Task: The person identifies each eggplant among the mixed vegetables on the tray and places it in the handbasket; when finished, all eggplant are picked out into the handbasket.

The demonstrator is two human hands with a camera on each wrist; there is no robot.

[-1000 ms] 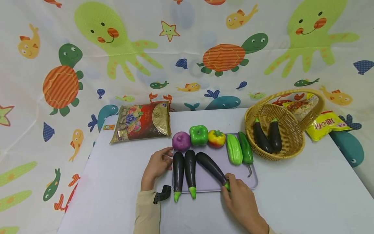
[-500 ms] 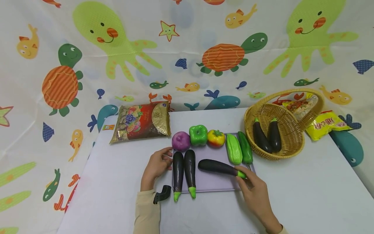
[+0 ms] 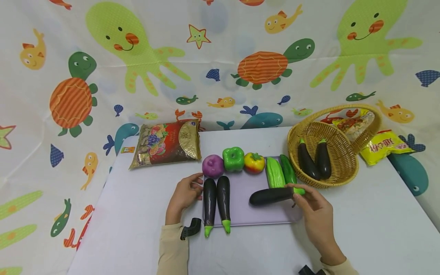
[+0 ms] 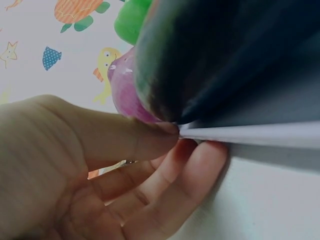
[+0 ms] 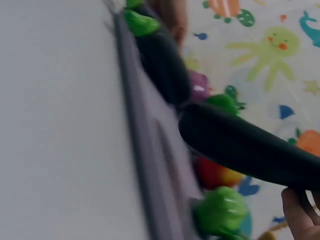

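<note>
My right hand (image 3: 317, 214) pinches an eggplant (image 3: 269, 196) by its green stem end. That eggplant is held lengthwise above the right part of a lilac tray (image 3: 240, 214), partly covering a light green vegetable (image 3: 275, 172) and a green chili pepper (image 3: 288, 168). In the left wrist view, my left hand (image 4: 120, 165) grips the tray's left rim between thumb and fingers. Beside it, two eggplants (image 3: 209, 202) lie side by side on the tray, stem ends over the front rim. A purple onion-like vegetable (image 3: 213, 166), green bell pepper (image 3: 233, 159) and yellow-red pepper (image 3: 254, 164) line the back.
A wicker basket (image 3: 348, 172) with two eggplants (image 3: 323, 159) inside stands right of the tray, its handle arching up. Yellow snack bags (image 3: 385, 147) lie behind it. A candy bag (image 3: 166, 143) and a small orange packet (image 3: 128, 149) are at the back left.
My right hand has lifted the third eggplant off the tray's middle, turned it from slanting to nearly level, and carried it rightward. The left hand stays at the tray's rim.
</note>
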